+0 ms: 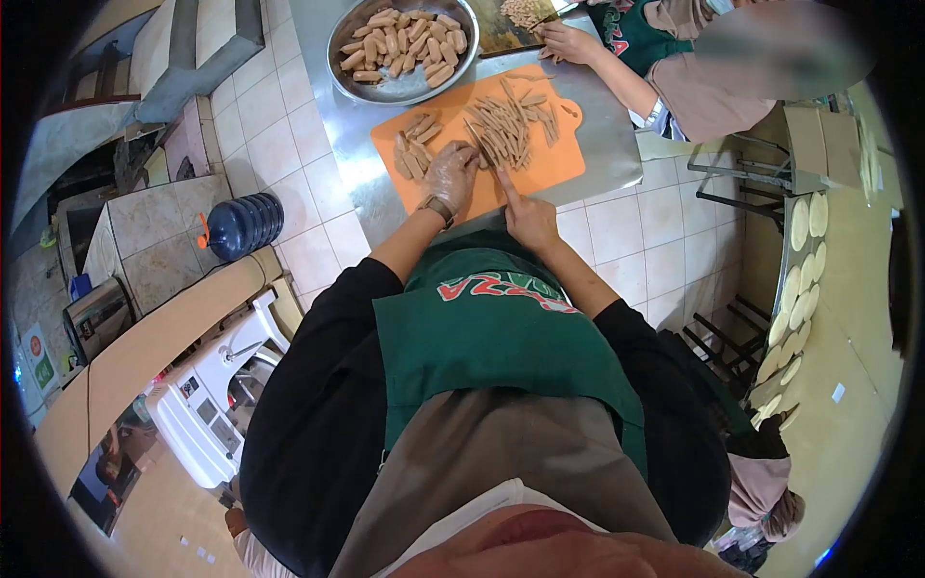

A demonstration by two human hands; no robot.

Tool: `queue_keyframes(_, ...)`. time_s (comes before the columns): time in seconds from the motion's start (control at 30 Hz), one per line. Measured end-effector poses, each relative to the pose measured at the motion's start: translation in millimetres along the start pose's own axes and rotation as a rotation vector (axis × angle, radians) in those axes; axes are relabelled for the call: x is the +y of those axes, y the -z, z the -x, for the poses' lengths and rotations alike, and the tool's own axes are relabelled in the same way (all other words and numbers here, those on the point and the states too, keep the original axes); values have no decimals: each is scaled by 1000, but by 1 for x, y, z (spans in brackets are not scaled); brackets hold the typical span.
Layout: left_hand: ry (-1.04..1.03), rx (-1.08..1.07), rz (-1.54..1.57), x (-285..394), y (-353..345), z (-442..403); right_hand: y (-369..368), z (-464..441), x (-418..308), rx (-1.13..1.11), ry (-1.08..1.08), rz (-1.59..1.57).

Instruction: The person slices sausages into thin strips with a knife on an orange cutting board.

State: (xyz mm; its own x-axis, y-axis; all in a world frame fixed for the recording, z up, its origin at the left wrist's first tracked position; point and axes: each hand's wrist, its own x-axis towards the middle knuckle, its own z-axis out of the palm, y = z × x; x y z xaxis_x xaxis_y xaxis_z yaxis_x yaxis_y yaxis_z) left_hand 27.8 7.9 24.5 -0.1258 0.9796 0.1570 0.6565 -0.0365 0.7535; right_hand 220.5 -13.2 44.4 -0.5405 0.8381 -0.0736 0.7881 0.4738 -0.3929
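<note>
An orange cutting board (564,178) lies on the metal table. My left hand (451,178), in a clear plastic glove with a watch at the wrist, has its fingers pressed together beside the knife blade; what they hold is too small to make out. My bare right hand (528,217) is wrapped round the handle of a knife (480,143), its index finger stretched along it. Whole sausages (412,144) lie on the board left of the blade, and a pile of thin sausage strips (511,125) lies to its right.
A metal bowl of sausages (405,89) stands at the table's far left. At the far right a co-worker's hand (568,43) is near a dark board with chopped pieces (525,13). A blue water bottle (246,226) lies on the left. Round flat breads (800,279) line the right.
</note>
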Motion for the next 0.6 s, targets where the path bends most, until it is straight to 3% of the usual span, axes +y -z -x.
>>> queue_keyframes(0.13,150,-62,-57,-3,-7,-1,5,-4,2,8,37,-31)
queue_keyframes(0.6,194,-49,7,8,5,-6,13,-18,12,-139,133,29)
